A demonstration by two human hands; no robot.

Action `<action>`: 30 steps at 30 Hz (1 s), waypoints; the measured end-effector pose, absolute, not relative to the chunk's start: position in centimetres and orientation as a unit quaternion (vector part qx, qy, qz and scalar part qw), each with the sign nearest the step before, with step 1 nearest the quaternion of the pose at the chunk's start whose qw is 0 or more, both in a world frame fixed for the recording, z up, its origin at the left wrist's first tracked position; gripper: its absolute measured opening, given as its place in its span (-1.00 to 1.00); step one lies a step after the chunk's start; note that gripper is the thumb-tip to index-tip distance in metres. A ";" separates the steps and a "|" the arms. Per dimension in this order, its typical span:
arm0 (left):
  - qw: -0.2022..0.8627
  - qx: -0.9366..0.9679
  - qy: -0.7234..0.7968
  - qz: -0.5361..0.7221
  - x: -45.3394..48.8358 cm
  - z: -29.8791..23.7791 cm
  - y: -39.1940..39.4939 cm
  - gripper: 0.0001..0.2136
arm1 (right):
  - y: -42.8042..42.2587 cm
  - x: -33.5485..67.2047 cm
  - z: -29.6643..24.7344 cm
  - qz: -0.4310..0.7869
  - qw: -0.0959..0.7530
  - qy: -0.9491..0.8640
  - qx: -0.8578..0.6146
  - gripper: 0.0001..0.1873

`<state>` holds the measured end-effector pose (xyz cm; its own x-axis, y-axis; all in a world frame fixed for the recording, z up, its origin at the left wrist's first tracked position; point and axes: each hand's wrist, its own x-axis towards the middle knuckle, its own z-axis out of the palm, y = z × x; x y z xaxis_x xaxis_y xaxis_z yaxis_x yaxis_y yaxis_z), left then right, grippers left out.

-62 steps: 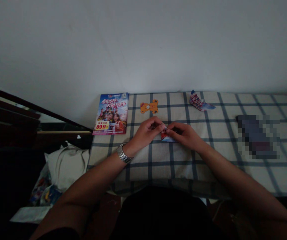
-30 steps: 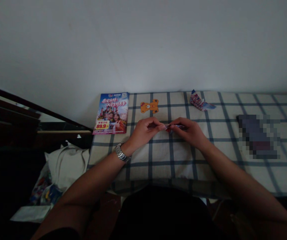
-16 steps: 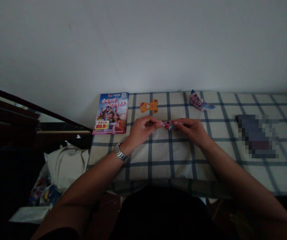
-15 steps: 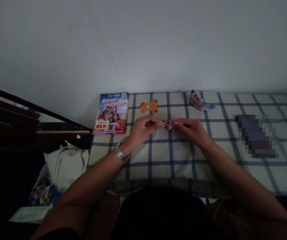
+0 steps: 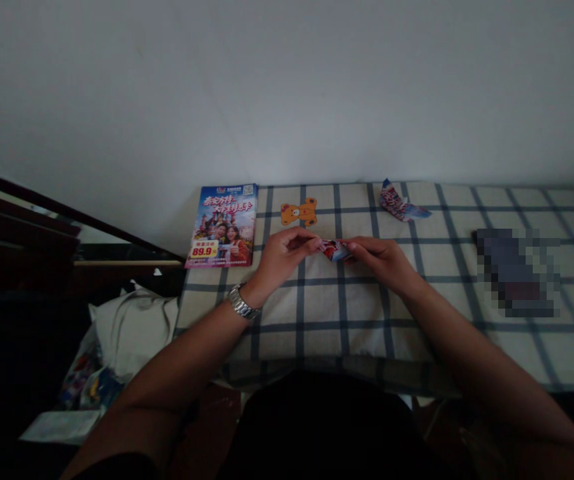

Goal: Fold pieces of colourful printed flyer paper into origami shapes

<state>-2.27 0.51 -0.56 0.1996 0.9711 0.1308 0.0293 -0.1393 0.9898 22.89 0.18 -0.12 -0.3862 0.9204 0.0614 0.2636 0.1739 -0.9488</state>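
Between my hands is a small piece of folded printed paper (image 5: 334, 250), red, white and blue. My left hand (image 5: 289, 257), with a metal watch on its wrist, pinches the paper's left end. At the right end, the thumb and fingers of my right hand (image 5: 379, 260) are closed on it. Fingers cover both ends of the folds. Beyond the right hand, a folded paper figure (image 5: 399, 203) in similar colours lies by the wall. A stack of printed flyers (image 5: 224, 227) lies left of my left hand.
A checked cloth (image 5: 307, 307) covers the surface. On it are a flat bear-shaped cutout (image 5: 299, 212) near the wall and a dark pixelated object (image 5: 511, 270) at right. A white bag (image 5: 134, 323) stands below the left edge. The wall (image 5: 317, 93) runs along the back.
The folded paper has tilted between my fingers, and more of its printed face shows now. My left hand has shifted slightly. The flyers and the other paper figure stay put.
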 end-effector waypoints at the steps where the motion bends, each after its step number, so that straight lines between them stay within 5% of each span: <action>1: 0.511 0.585 0.419 0.471 -2.3 -0.6 0.5 -0.70 | 0.2 22.9 -0.1 0.474 0.348 -0.683 -0.434 -0.53; 9: 0.513 0.590 0.423 0.458 -2.4 -0.8 0.5 -0.59 | 0.3 23.0 -0.3 0.476 0.353 -0.670 -0.447 -0.53; 30: 0.467 0.628 0.422 0.457 -2.3 -0.5 0.2 -0.71 | 0.2 22.4 0.0 0.522 0.394 -0.617 -0.437 -0.55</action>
<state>-2.28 0.24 -0.46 0.2255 0.9576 0.1791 0.1033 -0.2063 0.9730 22.39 0.16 0.00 -0.3076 0.9510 0.0303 0.1273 0.0727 -0.9892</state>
